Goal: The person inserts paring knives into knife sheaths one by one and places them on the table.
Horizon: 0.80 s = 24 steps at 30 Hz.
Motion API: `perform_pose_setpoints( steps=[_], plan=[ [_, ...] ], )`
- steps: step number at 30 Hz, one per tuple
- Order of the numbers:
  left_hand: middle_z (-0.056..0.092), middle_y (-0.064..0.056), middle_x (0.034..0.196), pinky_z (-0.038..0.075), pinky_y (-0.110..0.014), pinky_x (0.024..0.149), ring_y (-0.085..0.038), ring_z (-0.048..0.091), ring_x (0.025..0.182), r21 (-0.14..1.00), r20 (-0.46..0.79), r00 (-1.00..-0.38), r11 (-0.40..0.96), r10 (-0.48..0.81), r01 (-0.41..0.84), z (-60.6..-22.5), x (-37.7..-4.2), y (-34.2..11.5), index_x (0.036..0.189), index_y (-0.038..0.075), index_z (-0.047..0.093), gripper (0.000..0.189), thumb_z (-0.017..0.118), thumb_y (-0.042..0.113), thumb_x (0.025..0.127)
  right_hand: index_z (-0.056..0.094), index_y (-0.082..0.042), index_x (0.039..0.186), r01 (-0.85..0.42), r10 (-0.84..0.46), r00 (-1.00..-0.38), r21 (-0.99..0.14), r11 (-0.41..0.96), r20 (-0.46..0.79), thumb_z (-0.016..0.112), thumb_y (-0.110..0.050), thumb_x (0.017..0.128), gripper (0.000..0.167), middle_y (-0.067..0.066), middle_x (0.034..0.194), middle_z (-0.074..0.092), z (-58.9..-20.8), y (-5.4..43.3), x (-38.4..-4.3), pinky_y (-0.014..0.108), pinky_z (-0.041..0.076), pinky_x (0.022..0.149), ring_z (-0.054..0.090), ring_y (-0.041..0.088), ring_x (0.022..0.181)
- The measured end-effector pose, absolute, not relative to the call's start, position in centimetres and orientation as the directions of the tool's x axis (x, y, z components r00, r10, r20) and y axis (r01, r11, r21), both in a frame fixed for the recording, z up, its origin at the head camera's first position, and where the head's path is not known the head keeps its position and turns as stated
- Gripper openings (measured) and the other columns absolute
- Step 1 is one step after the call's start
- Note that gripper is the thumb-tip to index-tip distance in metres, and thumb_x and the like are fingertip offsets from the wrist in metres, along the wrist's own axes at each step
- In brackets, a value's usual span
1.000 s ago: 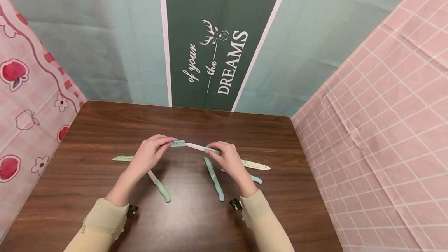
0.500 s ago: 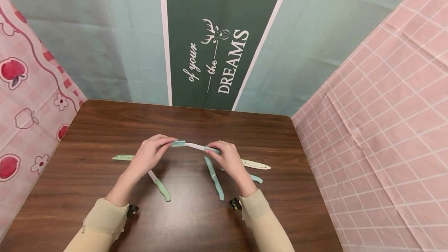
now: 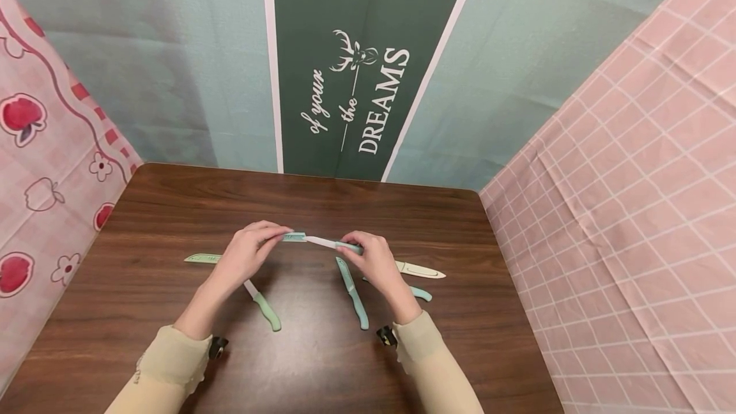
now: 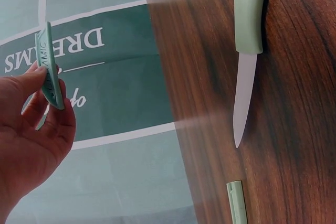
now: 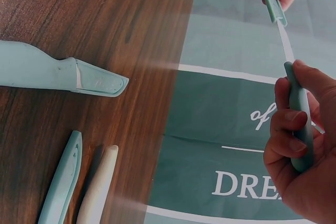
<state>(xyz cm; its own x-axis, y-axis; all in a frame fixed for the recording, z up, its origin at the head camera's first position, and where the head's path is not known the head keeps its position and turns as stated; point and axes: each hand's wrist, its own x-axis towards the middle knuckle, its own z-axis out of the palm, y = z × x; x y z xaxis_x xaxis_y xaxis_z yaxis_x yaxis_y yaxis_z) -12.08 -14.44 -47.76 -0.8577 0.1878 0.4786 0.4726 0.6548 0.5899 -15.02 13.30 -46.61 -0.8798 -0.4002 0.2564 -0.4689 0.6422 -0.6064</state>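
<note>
My left hand [image 3: 246, 254] pinches a teal blade sheath [image 4: 49, 69] between thumb and fingers, above the table. My right hand [image 3: 372, 260] grips the teal handle [image 5: 298, 114] of a knife with a white blade [image 3: 321, 241]. The blade points left, its tip right at the open end of the sheath, and most of its length shows outside. Below my left hand lies an unsheathed knife with a green handle [image 3: 267, 313] and a white blade [image 4: 245, 95]. Its pale green sheath [image 3: 202, 259] lies to the left, partly behind the hand.
Between my arms a sheathed teal knife [image 3: 352, 292] lies on the brown wooden table [image 3: 310, 369]. Partly under my right forearm are a cream sheathed knife [image 3: 421, 270] and another light-blue knife [image 3: 421, 294]. Fabric walls stand at the back and both sides.
Both hands stay almost in place, holding the sheath and the knife end to end. The blade tip remains at the sheath's mouth, with only a tiny shift.
</note>
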Motion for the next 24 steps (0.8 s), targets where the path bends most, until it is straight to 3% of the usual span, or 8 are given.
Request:
perform_pose_setpoints(
  steps=[24],
  plan=[
    [0.075,0.0,0.1,0.054,-0.035,0.073,-0.016,0.068,0.089,0.594,0.465,-0.86,0.646,0.212,0.48,-47.6,-12.1,-13.2,0.112,0.013,0.077,0.022,0.069,0.006,0.092,0.075,-0.013,0.098,-0.484,-0.438,-0.864,-0.643,0.593,0.246,0.074,-0.024,0.091,0.013,0.001,0.091,0.074,-46.6,13.3,-15.0,0.02,0.051,0.066,0.061,0.007,0.073]
  ],
)
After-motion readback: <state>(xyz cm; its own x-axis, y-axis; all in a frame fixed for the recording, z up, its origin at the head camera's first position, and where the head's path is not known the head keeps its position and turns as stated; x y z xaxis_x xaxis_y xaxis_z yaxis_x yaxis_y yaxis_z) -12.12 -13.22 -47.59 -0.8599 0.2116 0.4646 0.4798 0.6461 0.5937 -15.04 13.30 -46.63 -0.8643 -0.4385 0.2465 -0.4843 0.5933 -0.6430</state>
